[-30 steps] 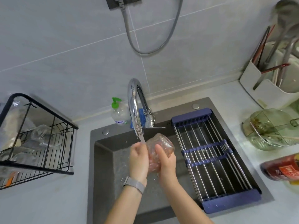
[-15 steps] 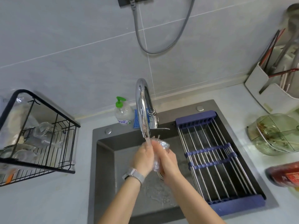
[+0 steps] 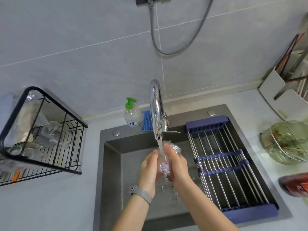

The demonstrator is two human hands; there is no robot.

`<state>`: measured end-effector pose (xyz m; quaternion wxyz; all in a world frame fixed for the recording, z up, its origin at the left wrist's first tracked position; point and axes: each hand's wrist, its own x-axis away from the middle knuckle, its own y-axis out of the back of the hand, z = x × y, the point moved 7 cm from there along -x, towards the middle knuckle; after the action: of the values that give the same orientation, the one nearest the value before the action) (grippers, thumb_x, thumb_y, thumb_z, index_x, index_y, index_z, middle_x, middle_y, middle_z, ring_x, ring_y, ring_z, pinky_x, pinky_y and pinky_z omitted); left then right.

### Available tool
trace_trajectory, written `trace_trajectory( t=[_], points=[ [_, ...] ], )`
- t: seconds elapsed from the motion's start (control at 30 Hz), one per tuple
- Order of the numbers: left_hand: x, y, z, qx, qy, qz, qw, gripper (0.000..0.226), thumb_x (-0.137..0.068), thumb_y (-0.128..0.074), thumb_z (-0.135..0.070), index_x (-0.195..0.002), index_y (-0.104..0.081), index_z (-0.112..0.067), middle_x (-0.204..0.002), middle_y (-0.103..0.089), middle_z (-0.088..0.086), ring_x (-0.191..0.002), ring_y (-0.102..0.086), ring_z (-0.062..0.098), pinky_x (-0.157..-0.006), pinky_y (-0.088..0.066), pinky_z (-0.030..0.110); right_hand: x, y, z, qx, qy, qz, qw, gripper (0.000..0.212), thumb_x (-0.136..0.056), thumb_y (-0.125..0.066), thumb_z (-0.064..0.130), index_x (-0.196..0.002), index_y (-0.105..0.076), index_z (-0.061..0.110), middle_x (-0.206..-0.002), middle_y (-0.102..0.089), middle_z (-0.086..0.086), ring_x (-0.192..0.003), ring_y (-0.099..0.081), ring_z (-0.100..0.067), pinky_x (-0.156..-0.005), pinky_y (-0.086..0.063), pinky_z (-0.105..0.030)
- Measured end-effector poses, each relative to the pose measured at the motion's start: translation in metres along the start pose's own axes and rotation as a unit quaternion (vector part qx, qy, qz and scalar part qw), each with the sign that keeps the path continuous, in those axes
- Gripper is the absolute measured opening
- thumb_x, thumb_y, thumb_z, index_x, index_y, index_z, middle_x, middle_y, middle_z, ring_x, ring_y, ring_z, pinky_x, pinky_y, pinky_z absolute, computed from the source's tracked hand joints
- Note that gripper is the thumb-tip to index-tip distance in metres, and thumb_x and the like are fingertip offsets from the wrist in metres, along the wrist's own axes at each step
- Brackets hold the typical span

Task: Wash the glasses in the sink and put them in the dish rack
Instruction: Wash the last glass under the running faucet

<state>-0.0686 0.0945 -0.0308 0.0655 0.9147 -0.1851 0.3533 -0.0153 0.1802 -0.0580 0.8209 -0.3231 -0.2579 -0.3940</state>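
At the frame centre, the left hand [image 3: 149,165] and right hand [image 3: 177,161] clasped a clear textured glass [image 3: 164,164] together under the chrome tap's [image 3: 155,107] water, above the dark grey sink [image 3: 131,164].

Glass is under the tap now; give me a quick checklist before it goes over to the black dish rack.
1. Hold on the glass: left hand and right hand both wrap it: ok.
2. Rinse: faucet stream hits the glass: ok.
3. Suds gone: cannot tell through running water.
4. Faucet off before leaving: not ok.
5. Free spot in black dish rack: bare wires at its near side: ok.
6. Path left over the sink edge: nothing stands between: ok.
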Motion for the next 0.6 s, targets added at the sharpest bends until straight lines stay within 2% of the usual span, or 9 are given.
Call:
trace_trajectory(
  t=[0.1,0.17,0.23,0.3,0.37,0.43,0.53,0.57,0.6],
  points=[
    [0.017,-0.012,0.005,0.237,0.044,0.055,0.969,0.045,-0.087,-0.06,-0.041,-0.117,-0.069,-0.008,-0.116,-0.07,0.016,-0.108,-0.066,0.033,-0.096,-0.05,0.046,0.016,-0.014,-0.008,-0.119,0.046,0.011,0.992,0.071,-0.057,-0.078,0.045,-0.117,-0.065,0.01,-0.103,-0.074,-0.014,-0.094,-0.072,-0.029,-0.085,-0.056,-0.042],
    [0.023,-0.015,0.005,0.287,0.052,0.083,0.953,0.043,-0.088,-0.057,-0.039,-0.114,-0.069,-0.007,-0.111,-0.071,0.015,-0.099,-0.069,0.031,-0.087,-0.053,0.042,0.023,-0.018,-0.013,-0.164,0.075,0.027,0.983,0.071,-0.063,-0.078,0.038,-0.128,-0.056,0.018,-0.112,-0.071,-0.013,-0.1,-0.07,-0.029,-0.09,-0.055,-0.045],
    [0.024,-0.013,-0.001,0.299,0.051,0.092,0.948,0.043,-0.089,-0.055,-0.037,-0.115,-0.068,-0.005,-0.109,-0.071,0.016,-0.097,-0.069,0.031,-0.084,-0.053,0.04,0.029,-0.017,-0.007,-0.164,0.099,0.04,0.981,0.069,-0.065,-0.079,0.03,-0.128,-0.051,0.024,-0.114,-0.068,-0.012,-0.101,-0.069,-0.028,-0.088,-0.056,-0.044],
    [0.018,-0.007,0.0,0.275,0.054,0.097,0.955,0.044,-0.085,-0.057,-0.038,-0.112,-0.07,-0.005,-0.103,-0.071,0.016,-0.09,-0.068,0.03,-0.081,-0.052,0.04,0.031,-0.01,0.006,-0.053,0.141,0.038,0.988,0.074,-0.057,-0.084,0.035,-0.122,-0.051,0.022,-0.113,-0.066,-0.012,-0.1,-0.069,-0.028,-0.086,-0.058,-0.046],
    [0.014,0.0,-0.003,0.223,0.056,0.107,0.967,0.043,-0.083,-0.058,-0.04,-0.106,-0.073,-0.007,-0.094,-0.072,0.014,-0.079,-0.067,0.027,-0.073,-0.051,0.038,0.033,-0.004,0.03,0.083,0.197,0.059,0.975,0.071,-0.054,-0.084,0.04,-0.114,-0.052,0.022,-0.107,-0.066,-0.007,-0.096,-0.07,-0.023,-0.083,-0.059,-0.047],
    [0.013,0.002,-0.006,0.154,0.079,0.128,0.977,0.039,-0.088,-0.056,-0.039,-0.102,-0.074,-0.007,-0.092,-0.072,0.014,-0.074,-0.068,0.026,-0.07,-0.052,0.037,0.031,-0.005,0.051,0.234,0.223,0.127,0.938,0.06,-0.06,-0.083,0.041,-0.112,-0.055,0.03,-0.102,-0.069,0.003,-0.092,-0.07,-0.013,-0.081,-0.059,-0.038],
    [0.004,0.006,-0.01,0.001,0.095,0.16,0.983,0.032,-0.088,-0.06,-0.04,-0.103,-0.075,-0.017,-0.097,-0.073,0.012,-0.079,-0.069,0.024,-0.067,-0.055,0.034,0.025,-0.014,0.058,0.474,0.194,0.233,0.827,0.04,-0.074,-0.079,0.048,-0.11,-0.064,0.04,-0.102,-0.07,0.016,-0.095,-0.065,0.004,-0.085,-0.05,-0.018],
    [0.003,0.008,-0.013,-0.046,0.092,0.155,0.982,0.029,-0.087,-0.062,-0.044,-0.097,-0.077,-0.021,-0.094,-0.073,0.01,-0.077,-0.07,0.022,-0.065,-0.055,0.032,0.022,-0.014,0.052,0.491,0.181,0.243,0.817,0.039,-0.076,-0.076,0.053,-0.112,-0.066,0.04,-0.103,-0.071,0.017,-0.095,-0.065,0.004,-0.085,-0.05,-0.018],
    [-0.001,0.01,-0.013,-0.068,0.087,0.145,0.983,0.03,-0.087,-0.061,-0.048,-0.089,-0.078,-0.024,-0.09,-0.074,0.008,-0.074,-0.07,0.022,-0.063,-0.055,0.032,0.02,-0.014,0.047,0.473,0.163,0.23,0.835,0.039,-0.077,-0.072,0.057,-0.111,-0.067,0.039,-0.102,-0.072,0.014,-0.093,-0.067,0.002,-0.084,-0.052,-0.022]
  ],
)
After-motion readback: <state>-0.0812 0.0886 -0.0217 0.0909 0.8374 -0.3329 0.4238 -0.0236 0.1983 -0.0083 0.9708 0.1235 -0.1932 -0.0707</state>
